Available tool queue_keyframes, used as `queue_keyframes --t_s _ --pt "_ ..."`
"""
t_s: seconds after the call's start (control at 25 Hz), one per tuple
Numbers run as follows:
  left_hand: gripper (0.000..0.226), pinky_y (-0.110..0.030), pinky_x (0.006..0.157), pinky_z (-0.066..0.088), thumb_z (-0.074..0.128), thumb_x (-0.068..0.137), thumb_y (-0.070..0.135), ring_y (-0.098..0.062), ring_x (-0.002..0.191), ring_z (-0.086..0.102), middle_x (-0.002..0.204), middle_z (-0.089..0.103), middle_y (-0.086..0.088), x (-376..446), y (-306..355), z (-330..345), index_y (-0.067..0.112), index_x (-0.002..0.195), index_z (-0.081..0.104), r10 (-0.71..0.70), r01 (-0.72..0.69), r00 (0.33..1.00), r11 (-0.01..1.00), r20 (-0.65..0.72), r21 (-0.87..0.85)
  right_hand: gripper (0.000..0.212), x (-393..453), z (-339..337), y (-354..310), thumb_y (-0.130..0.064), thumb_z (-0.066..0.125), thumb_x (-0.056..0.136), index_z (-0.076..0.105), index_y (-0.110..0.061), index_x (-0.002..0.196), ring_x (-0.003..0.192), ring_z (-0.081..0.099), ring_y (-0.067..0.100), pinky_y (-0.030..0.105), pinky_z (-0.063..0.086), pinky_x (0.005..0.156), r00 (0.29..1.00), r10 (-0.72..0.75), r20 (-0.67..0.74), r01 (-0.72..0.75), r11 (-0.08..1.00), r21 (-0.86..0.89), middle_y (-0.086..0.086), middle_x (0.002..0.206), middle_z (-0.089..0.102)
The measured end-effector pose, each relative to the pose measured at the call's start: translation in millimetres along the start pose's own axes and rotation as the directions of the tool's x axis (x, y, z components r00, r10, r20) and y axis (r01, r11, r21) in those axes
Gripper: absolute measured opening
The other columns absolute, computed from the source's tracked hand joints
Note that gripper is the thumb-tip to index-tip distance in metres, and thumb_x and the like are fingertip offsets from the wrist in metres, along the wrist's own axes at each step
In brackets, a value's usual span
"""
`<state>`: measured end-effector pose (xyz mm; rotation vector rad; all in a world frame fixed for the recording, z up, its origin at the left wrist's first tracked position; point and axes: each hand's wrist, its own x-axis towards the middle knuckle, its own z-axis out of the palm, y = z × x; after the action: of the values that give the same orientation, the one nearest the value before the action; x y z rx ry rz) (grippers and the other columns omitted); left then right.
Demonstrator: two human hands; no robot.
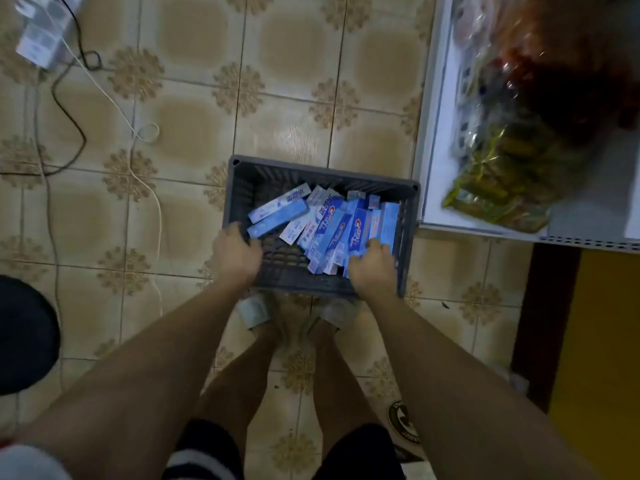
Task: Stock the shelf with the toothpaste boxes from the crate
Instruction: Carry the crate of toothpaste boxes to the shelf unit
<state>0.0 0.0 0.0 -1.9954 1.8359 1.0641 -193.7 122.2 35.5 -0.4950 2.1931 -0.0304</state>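
I see the shelf [485, 216] at right, its near corner just beside the crate [242, 188] on the floor. Toothpaste boxes [332, 230] pile against the crate's right wall. My left hand [237, 252] curls over the crate's left rim, probably steadying it; my right hand [372, 268] grips the blue boxes at the near right corner.

Both hands in crate [242, 174] — toothpaste boxes [332, 223] inside.

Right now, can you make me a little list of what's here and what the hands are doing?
Crate: grey crate on the tiled floor
Inside: blue toothpaste boxes, jumbled
Left hand: left hand reaching in by a box, grip unclear
Right hand: right hand curled on boxes
Shelf: white shelf at right, holding bagged goods
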Motion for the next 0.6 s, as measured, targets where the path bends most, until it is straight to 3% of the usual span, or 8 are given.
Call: queue_keyframes --t_s 0.12,0.36,0.48,0.6 --pt "0.049 -0.05 0.095 0.047 0.053 0.086 0.03 -0.039 0.113 0.055 0.125 0.056 -0.021 55 -22 22 0.006 0.129 0.05 -0.14 0.124 0.981 0.985 -0.131 -0.121 0.05 59 18 21 -0.02 0.054 0.093 0.038 -0.003 0.138 0.124 0.043 0.034 0.045 0.044 0.091 0.988 0.066 -0.139 -0.07 0.997 -0.026 0.015 0.139 0.039" --pt "0.04 -0.038 0.091 0.048 0.056 0.088 0.025 -0.032 0.105 0.06 0.117 0.062 -0.013 119 -33 63 0.006 0.122 0.052 -0.306 0.259 0.946 0.913 -0.109 -0.316 0.075 141 42 65 -0.017 0.061 0.085 0.022 -0.007 0.148 0.129 0.039 0.034 0.05 0.039 0.097 0.876 0.29 -0.385 -0.291 0.955 0.057 0.015 0.143 0.037" --pt "0.038 -0.043 0.093 0.052 0.054 0.085 0.033 -0.032 0.098 0.063 0.109 0.067 -0.01 138 -43 71 0.012 0.116 0.059 -0.348 0.281 0.933 0.867 -0.096 -0.412 0.072 161 48 78 -0.013 0.056 0.09 0.019 -0.008 0.151 0.129 0.042 0.034 0.05 0.038 0.1 0.84 0.398 -0.369 -0.325 0.913 0.245 0.017 0.143 0.041" --pt "0.037 -0.048 0.092 0.053 0.054 0.089 0.033 -0.032 0.096 0.065 0.105 0.068 -0.011 150 -53 69 0.011 0.118 0.061 -0.352 0.302 0.935 0.862 -0.052 -0.408 0.05 188 35 97 -0.015 0.049 0.095 0.039 -0.005 0.143 0.124 0.051 0.035 0.044 0.041 0.1 0.874 0.444 -0.196 -0.348 0.855 0.384 0.019 0.137 0.051"
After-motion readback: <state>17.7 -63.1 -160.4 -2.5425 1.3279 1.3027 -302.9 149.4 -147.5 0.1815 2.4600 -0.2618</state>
